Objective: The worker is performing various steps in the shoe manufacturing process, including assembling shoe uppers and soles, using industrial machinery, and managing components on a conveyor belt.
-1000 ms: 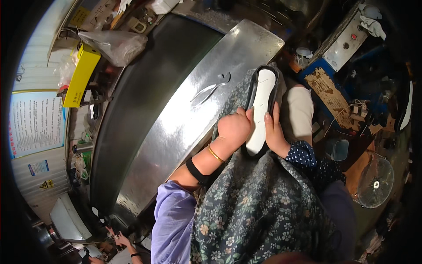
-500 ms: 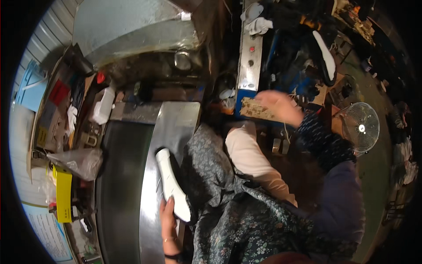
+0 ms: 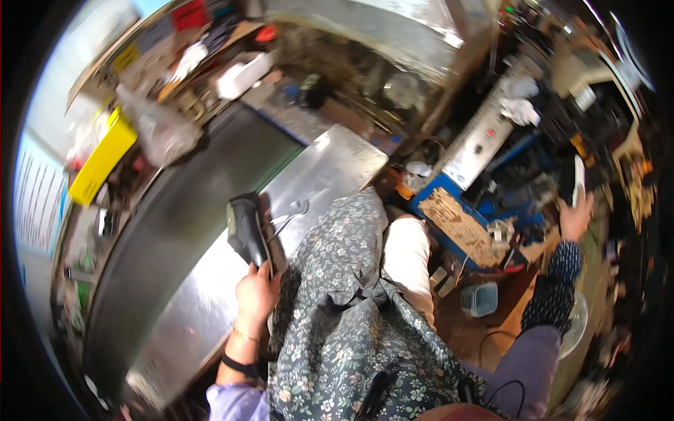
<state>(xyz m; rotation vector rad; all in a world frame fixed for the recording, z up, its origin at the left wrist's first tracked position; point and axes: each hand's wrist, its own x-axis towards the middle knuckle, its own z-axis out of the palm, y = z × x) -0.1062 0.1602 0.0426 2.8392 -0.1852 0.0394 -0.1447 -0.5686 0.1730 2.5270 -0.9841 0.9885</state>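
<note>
My left hand [image 3: 256,295] grips the near end of a black shoe [image 3: 246,228] that rests on the shiny metal table [image 3: 210,295] by my lap. My right hand [image 3: 574,216] is stretched far out to the right and holds a white flat shoe sole [image 3: 578,179] upright in front of cluttered shelves. A floral-patterned garment [image 3: 337,330] covers my lap between the two arms. A pair of metal scissors [image 3: 288,214] lies on the table just right of the black shoe.
A dark conveyor belt [image 3: 182,210] runs left of the metal table. A blue machine [image 3: 449,203] with a white control box [image 3: 477,144] stands at right. A small plastic tub [image 3: 479,298] and a fan [image 3: 576,319] are on the floor. Shelves of clutter lie at the back.
The view has swung. My right hand reached out right and now holds a white sole up. The shoe under my left hand now shows its black side instead of white.
</note>
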